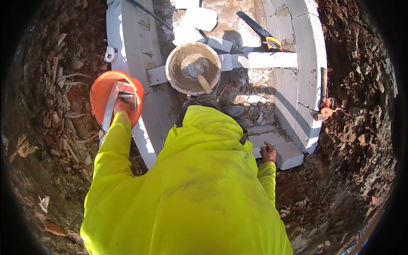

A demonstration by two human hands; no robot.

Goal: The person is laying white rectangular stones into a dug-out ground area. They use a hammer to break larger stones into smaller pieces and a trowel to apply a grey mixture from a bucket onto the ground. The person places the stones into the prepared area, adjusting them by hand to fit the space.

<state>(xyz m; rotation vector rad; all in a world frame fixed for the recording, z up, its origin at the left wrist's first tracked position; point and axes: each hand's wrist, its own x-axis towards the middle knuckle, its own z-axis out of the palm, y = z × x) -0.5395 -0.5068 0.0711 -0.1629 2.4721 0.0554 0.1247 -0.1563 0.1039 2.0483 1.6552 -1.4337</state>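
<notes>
On the left, my left hand (122,106) reaches into an orange bucket (98,91) that stands beside the white block wall. A silver metal tool with a long straight edge (111,102) leans out over the bucket's rim, right by that hand. My fingers there are hidden, so their grip does not show. At the right, my right hand (267,152) rests at a white block (289,154) at the wall's near end, its fingers apart and nothing visible in them. In front of me, a pale bucket (171,63) holds grey mortar and a trowel with a wooden handle (205,84).
Block walls run along the left (132,38) and right (307,55), joined by a white crosspiece (263,60). Beyond it lie a handsaw (259,29) and cut block pieces (220,43). A tape measure (111,54) and an orange reel (327,111) sit at the outer wall edges.
</notes>
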